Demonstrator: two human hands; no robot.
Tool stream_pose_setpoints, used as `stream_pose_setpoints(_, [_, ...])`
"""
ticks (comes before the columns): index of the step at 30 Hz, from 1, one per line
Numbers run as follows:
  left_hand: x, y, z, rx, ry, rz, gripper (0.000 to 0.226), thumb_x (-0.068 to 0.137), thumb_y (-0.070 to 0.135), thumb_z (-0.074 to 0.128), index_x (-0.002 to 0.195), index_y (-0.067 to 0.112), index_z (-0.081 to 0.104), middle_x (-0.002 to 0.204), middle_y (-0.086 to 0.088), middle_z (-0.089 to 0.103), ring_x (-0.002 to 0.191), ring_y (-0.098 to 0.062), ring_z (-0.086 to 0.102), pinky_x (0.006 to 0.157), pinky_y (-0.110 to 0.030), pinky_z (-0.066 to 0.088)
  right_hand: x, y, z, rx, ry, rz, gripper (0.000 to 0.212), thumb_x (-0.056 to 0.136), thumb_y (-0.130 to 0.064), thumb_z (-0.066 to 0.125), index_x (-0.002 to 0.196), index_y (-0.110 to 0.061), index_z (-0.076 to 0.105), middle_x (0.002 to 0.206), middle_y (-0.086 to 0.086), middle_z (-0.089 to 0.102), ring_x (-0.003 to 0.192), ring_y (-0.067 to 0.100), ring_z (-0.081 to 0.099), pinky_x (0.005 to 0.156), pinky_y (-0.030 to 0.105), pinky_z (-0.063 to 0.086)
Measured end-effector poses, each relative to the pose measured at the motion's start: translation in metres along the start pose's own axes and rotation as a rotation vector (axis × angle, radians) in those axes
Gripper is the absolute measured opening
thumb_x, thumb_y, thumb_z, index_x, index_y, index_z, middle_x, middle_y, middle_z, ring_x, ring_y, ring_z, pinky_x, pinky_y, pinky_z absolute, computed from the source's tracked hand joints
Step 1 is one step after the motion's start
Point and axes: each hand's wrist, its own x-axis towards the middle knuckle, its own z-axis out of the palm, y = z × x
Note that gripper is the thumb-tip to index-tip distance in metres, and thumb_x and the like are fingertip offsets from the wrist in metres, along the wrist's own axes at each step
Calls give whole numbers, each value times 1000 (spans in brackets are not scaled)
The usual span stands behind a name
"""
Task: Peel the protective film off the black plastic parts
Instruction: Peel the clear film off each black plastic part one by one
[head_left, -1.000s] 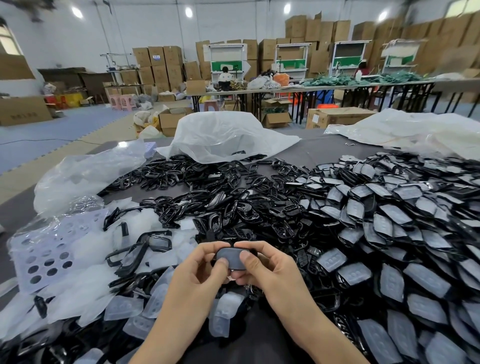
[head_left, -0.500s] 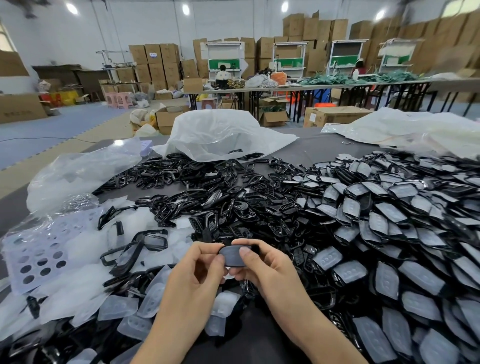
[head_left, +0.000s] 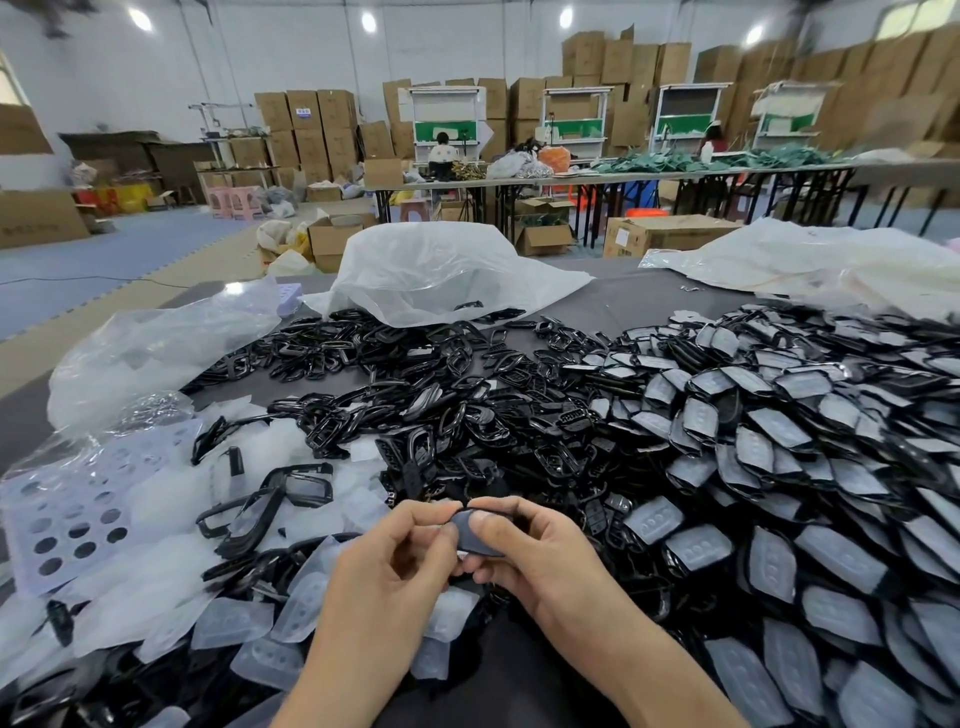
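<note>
A small black plastic part (head_left: 474, 535) with a greyish film on its face sits between both hands, low in the middle of the view. My right hand (head_left: 535, 558) grips it from the right with the thumb on top. My left hand (head_left: 402, 558) pinches its left edge with thumb and forefinger. To the right lies a large heap of film-covered black parts (head_left: 779, 441). Bare black frames (head_left: 415, 395) are piled in the middle. Peeled clear films (head_left: 234, 618) lie at the lower left.
A white plastic bag (head_left: 441, 270) lies at the far middle of the dark table, a clear bag (head_left: 150, 343) at the left, more sheeting (head_left: 805, 265) at the right. A purple perforated tray (head_left: 67, 514) sits at the left edge. Tables and stacked cartons stand behind.
Both hands stay on the same part. The left thumb and forefinger have closed in on its left edge, and the part has tilted slightly.
</note>
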Motion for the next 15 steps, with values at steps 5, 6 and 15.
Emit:
stream_pose_setpoints(5, [-7,4,3,197,-59,151,46,95,16,58,104,60,66,81,13,70,70,-3,66,64,-8,47,-1,-2,-4,-117,-29,17,3,87,-8,67,89,-6,67,72,14,69,63,20,66,60,25,53])
stream_pose_setpoints(6, [-8,5,4,242,-70,183,43,96,22,54,108,63,62,85,17,69,73,-2,66,65,-6,46,-2,-2,-4,-143,-28,15,6,84,-10,67,88,-6,64,71,13,68,62,19,65,59,24,52])
stream_pose_setpoints(15, [-12,5,4,713,-205,489,30,91,27,45,112,36,64,96,26,63,73,6,55,59,-14,46,-2,-7,-2,-127,179,-14,28,89,-4,62,66,-17,52,62,2,61,53,9,54,52,19,45])
